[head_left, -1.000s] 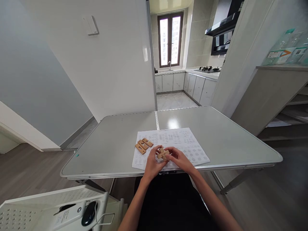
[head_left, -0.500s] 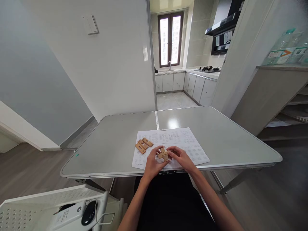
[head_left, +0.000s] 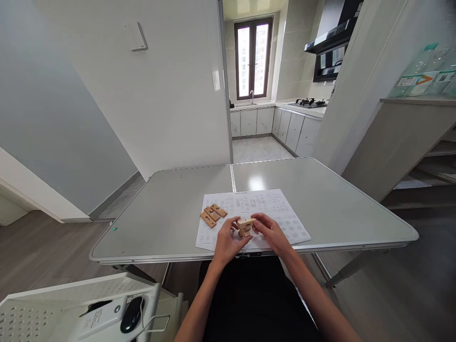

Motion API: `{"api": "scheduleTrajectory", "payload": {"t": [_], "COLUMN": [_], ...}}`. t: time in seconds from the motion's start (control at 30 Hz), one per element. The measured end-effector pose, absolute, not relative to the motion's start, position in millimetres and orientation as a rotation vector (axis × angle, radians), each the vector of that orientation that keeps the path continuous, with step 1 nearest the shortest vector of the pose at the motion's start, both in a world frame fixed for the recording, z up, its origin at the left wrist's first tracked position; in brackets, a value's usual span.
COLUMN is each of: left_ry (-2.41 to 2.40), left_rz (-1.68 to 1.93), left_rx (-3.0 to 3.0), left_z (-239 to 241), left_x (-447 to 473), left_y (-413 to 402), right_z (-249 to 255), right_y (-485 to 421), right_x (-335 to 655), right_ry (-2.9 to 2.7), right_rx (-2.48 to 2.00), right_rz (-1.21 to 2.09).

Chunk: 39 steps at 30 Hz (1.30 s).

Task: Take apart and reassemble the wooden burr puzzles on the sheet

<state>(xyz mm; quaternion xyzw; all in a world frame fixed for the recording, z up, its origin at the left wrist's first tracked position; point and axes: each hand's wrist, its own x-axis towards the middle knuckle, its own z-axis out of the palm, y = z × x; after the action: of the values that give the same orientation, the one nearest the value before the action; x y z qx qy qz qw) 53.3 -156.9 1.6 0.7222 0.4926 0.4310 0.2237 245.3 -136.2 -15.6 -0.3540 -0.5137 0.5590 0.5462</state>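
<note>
Both my hands hold a small cluster of interlocked wooden puzzle pieces [head_left: 245, 226] just above a printed instruction sheet [head_left: 281, 213] near the front edge of the grey folding table [head_left: 171, 209]. My left hand [head_left: 227, 242] grips the cluster from the left, fingers curled round it. Pinching it from the right is my right hand [head_left: 272, 233]. A few loose notched wooden pieces [head_left: 213, 214] lie on the sheet's left edge, a short way beyond my left hand.
A white perforated cart [head_left: 71, 304] at the lower left carries a black mouse [head_left: 131, 314] and a white box. Shelving [head_left: 420, 142] stands to the right. Beyond the table a doorway opens onto a kitchen [head_left: 263, 123].
The wooden cluster has been turned in my hands and now shows a blockier face. My right hand has shifted slightly up and left around it. The loose pieces have not moved.
</note>
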Motion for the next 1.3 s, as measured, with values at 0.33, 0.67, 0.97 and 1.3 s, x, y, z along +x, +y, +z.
{"api": "scheduleTrajectory", "payload": {"t": [0.33,0.67,0.97,1.3], "left_ry": [1.388,1.371,1.359,1.35], "left_rz": [1.172,1.172,1.167,1.193], "left_rx": [2.018,2.034,2.01,2.031], "left_z": [2.3,1.0,-4.9,-7.1], "left_x": [53.9,53.1,51.9,50.2], "left_y": [-156.8,-156.1,-153.1,-148.9], "right_z": [-29.3,-32.9,-30.9,-31.7], "right_y": [-126.7,-130.7,-131.7,-130.2], "right_x": [239.7,229.8,226.5,228.3], "right_ry": [-1.093,-1.451,-1.597,-1.592], "right_rx": [-0.999,-1.119,-1.119,-1.125], "right_rz": [1.099,0.787,0.698,0.697]}}
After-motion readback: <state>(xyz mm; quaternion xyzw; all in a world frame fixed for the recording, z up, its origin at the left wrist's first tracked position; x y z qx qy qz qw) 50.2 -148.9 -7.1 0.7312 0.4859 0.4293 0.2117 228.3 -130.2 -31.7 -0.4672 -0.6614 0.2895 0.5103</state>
